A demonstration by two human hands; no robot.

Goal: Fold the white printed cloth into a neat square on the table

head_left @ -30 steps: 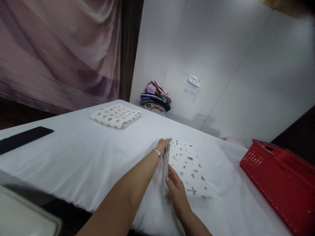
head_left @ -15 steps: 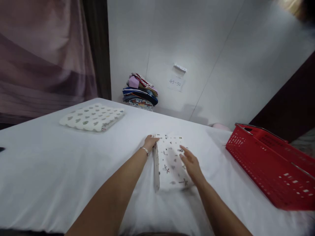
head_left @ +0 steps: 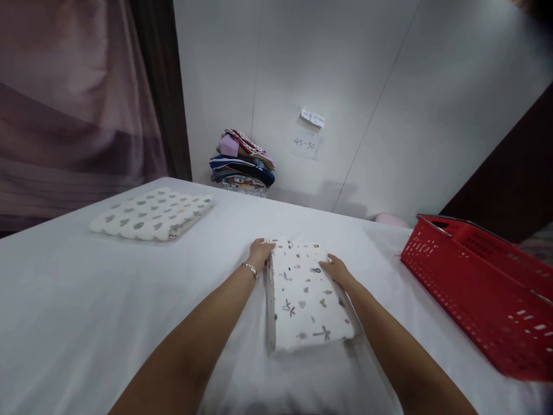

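A folded white blanket [head_left: 309, 294] printed with small palm trees and other figures lies flat on the white-covered table in front of me. My left hand [head_left: 260, 253], with a bracelet at the wrist, grips its far left edge, thumb on top and the other fingers mostly hidden at the side. At the far right edge, my right hand [head_left: 337, 270] holds the blanket with its thumb over the top; its remaining fingers are partly hidden. Another folded white blanket [head_left: 153, 214] with grey cloud-like prints rests at the far left, apart from both hands.
A red plastic basket [head_left: 475, 294] with a metal handle stands on the right of the table [head_left: 108, 305]. Behind the table is a stack of folded fabrics [head_left: 242, 164]. Paper labels [head_left: 306, 144] hang on the wall, and a pinkish curtain [head_left: 64, 104] hangs at left.
My right hand has moved from over the blanket's top to its right edge, uncovering more of the print. My left hand stays on the left edge. The view has shifted slightly.
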